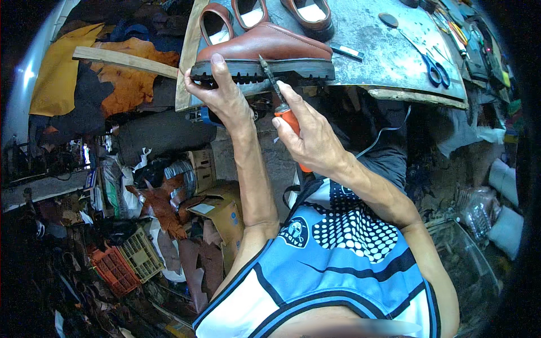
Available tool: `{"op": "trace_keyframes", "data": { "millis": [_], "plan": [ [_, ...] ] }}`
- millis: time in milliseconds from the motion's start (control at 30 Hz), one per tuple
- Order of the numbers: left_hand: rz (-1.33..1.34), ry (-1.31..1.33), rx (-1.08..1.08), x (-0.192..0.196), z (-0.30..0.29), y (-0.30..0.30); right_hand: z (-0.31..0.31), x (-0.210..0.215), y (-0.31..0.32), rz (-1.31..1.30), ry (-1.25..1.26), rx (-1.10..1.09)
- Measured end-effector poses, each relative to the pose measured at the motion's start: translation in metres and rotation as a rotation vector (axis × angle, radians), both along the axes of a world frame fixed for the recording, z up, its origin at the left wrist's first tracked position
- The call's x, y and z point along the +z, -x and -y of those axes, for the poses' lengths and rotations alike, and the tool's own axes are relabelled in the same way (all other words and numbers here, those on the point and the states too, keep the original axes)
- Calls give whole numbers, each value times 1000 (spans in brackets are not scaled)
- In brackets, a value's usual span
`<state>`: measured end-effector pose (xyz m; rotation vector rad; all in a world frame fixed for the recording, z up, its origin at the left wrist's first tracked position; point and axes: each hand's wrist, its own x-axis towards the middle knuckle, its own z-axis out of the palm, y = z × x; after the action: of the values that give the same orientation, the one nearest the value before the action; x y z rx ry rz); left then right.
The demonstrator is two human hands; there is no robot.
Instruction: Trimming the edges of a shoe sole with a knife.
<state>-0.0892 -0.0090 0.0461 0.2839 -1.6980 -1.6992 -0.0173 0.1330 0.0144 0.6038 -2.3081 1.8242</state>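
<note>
A brown leather shoe [259, 44] with a thick black lugged sole [304, 69] is held sideways at the near edge of the worktable. My left hand [222, 93] grips its left end, thumb up against the side of the sole and fingers under the treads. In my right hand [310, 132] is a soldering iron [288, 117] with an orange handle, a metal collar and a dark shaft. Its pointed tip meets the shoe's side near the seam between leather and sole; whether it touches I cannot tell.
More brown shoes [313, 21] stand behind on the metal-topped worktable [372, 59]. Dark-handled scissors [437, 70], a small dark bar [347, 52] and assorted tools lie to the right. Leather pieces [135, 65], a wooden strip [127, 61], crates [115, 269] and a cardboard box [225, 217] crowd the left.
</note>
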Motion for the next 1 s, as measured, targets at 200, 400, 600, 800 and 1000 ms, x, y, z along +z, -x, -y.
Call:
{"op": "trace_keyframes", "data": {
  "millis": [200, 400, 600, 800, 1000],
  "plan": [
    [-19, 133, -8, -14, 9, 4, -18, 7, 7, 312, 101, 184],
    [-16, 71, -71, -15, 5, 4, -16, 20, 8, 518, 68, 120],
    [-35, 39, -35, -15, 8, 5, -22, 8, 9, 474, 77, 26],
    [-43, 4, -55, -13, 7, 8, -57, 3, -6, 567, 84, -56],
    [-56, 28, -122, -8, 6, 18, -67, 6, -2, 539, 7, -38]
  ]
}}
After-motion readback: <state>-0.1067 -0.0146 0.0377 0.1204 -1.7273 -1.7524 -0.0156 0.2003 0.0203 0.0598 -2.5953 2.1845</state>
